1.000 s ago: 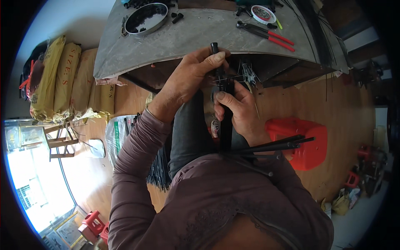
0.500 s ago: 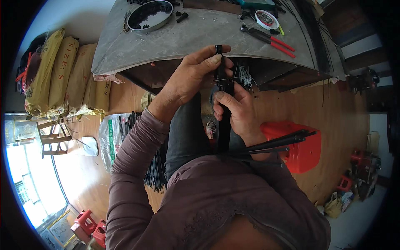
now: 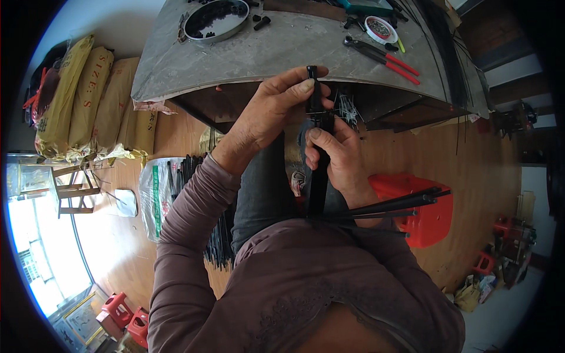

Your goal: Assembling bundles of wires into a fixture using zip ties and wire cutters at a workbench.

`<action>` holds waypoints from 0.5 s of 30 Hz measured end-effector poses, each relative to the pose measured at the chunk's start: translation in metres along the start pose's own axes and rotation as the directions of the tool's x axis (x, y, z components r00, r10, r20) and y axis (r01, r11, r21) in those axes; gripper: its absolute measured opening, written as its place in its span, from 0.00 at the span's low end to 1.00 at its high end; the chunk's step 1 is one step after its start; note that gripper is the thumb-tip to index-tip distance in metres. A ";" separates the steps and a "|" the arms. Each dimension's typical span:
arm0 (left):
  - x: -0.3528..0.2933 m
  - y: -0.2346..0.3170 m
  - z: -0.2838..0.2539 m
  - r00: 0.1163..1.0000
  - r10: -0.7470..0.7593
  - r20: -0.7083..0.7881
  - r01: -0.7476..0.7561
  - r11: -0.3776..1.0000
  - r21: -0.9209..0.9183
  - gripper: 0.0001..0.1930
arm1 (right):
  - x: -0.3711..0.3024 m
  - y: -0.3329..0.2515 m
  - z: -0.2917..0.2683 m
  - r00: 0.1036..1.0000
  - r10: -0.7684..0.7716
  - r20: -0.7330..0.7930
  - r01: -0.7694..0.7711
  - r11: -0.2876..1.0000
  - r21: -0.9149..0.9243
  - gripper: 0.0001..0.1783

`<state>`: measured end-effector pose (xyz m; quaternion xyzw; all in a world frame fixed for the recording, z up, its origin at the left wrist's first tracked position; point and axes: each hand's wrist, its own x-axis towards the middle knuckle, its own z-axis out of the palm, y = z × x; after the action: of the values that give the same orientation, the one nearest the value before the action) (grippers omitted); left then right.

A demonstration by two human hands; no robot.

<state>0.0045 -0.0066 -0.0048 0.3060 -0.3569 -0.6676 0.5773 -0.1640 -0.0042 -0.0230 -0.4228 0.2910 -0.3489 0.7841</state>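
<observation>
A long black shaft-like piece (image 3: 318,182) stands upright in front of me, its lower end against my lap. My left hand (image 3: 276,106) pinches its narrow upper part between thumb and fingers, just below a black capped end (image 3: 312,72). Lower down, my right hand (image 3: 341,156) is closed around the wider black part, thumb on the near side. Between the hands a thin crosspiece sticks out sideways; its detail is too small to tell. Several black rods (image 3: 388,206) lie across my right forearm, pointing right.
On the grey table (image 3: 282,53) are a round metal pan (image 3: 220,39) of small black parts, red-handled pliers (image 3: 382,59) and a white dish (image 3: 381,30) of small metal pieces. A red stool (image 3: 426,226) stands right. Sacks (image 3: 88,106) and bundled black rods (image 3: 218,250) are left.
Both hands keep their hold on the black piece in nearly the same place. The thin crosspiece between them shows less plainly. The whole view has shifted slightly.
</observation>
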 end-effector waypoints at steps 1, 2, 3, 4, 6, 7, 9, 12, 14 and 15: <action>0.000 -0.001 0.000 1.000 -0.007 -0.009 0.007 1.000 -0.026 0.21 | 0.000 -0.001 0.000 1.000 0.000 0.000 0.000 1.000 0.000 0.07; 0.000 -0.002 0.000 1.000 -0.007 -0.009 0.007 1.000 -0.026 0.21 | 0.000 -0.001 0.001 1.000 0.003 0.000 -0.003 1.000 0.003 0.07; 0.000 -0.004 0.000 1.000 -0.010 -0.029 0.009 0.999 -0.051 0.21 | 0.000 -0.002 0.001 1.000 0.006 0.001 -0.006 1.000 0.007 0.07; 0.000 -0.005 0.000 0.999 -0.014 -0.049 0.010 0.997 -0.076 0.20 | 0.000 -0.002 0.001 1.000 0.004 0.002 -0.004 1.000 0.007 0.07; -0.002 -0.003 0.004 0.998 -0.005 -0.065 0.001 0.999 -0.054 0.20 | 0.000 -0.001 0.000 1.000 0.014 0.006 -0.014 1.000 0.025 0.07; -0.003 -0.002 0.006 0.997 0.004 -0.081 -0.007 0.999 -0.033 0.19 | 0.000 0.000 0.000 1.000 0.012 0.005 -0.012 1.000 0.025 0.07; -0.005 -0.001 0.012 0.994 0.014 -0.104 -0.015 1.000 -0.007 0.18 | 0.000 0.000 -0.001 1.000 0.008 0.002 -0.008 1.000 0.013 0.07; -0.005 -0.002 0.009 0.992 0.013 -0.128 -0.013 1.000 -0.004 0.16 | -0.001 -0.001 0.000 1.000 0.018 0.000 -0.018 1.000 0.024 0.07; -0.007 -0.001 0.005 0.992 0.001 -0.125 -0.004 1.000 -0.025 0.16 | -0.001 -0.002 0.001 1.000 0.028 0.014 -0.028 0.999 0.033 0.07; -0.007 -0.001 0.004 0.994 -0.011 -0.112 0.003 0.997 -0.071 0.17 | -0.001 -0.003 0.000 0.999 0.037 0.022 -0.038 0.999 0.039 0.07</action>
<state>0.0017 0.0004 -0.0030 0.3238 -0.2990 -0.6636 0.6045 -0.1655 -0.0045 -0.0206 -0.4052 0.2835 -0.3354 0.8018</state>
